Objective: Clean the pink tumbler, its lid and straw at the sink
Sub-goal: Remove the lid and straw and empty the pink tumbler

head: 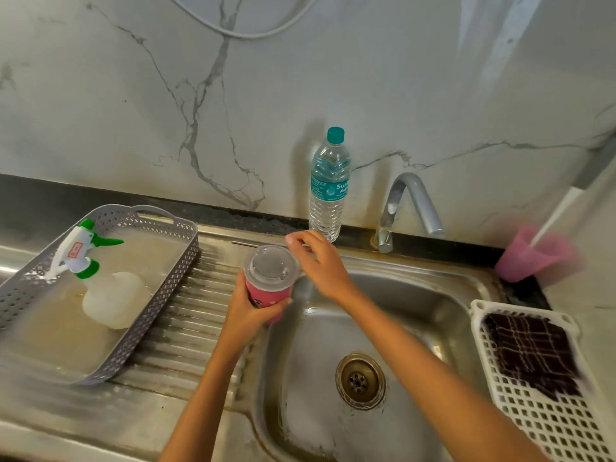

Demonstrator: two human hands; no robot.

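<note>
1. Your left hand (248, 306) is clamped around the lower body of the pink tumbler (266, 296). It holds the tumbler upright over the near-left rim of the sink (416, 315), and the clear lid (270, 269) is on top.
2. Your right hand (321, 263) hovers just beyond the far-right edge of the lid with the fingers curled. I cannot tell whether they pinch anything.
3. The step in hand seems to be taking the lid off. Keep the left grip low and firm, so that the cup wall is not squeezed near the rim.
4. Lift the lid at one edge with the right fingertips, not straight up; it will probably come off more easily and splash less.
5. Do this over the basin, to the left of the tap (411, 201).
6. A thin rod (245, 243) lies on the far edge of the draining board; it may be the straw.
7. Writing: the water bottle (328, 188) has a teal label that begins "Sur", and the rest is turned away. The red label on the spray bottle (100, 281) and the dark print on the tumbler are too small to read.
</note>
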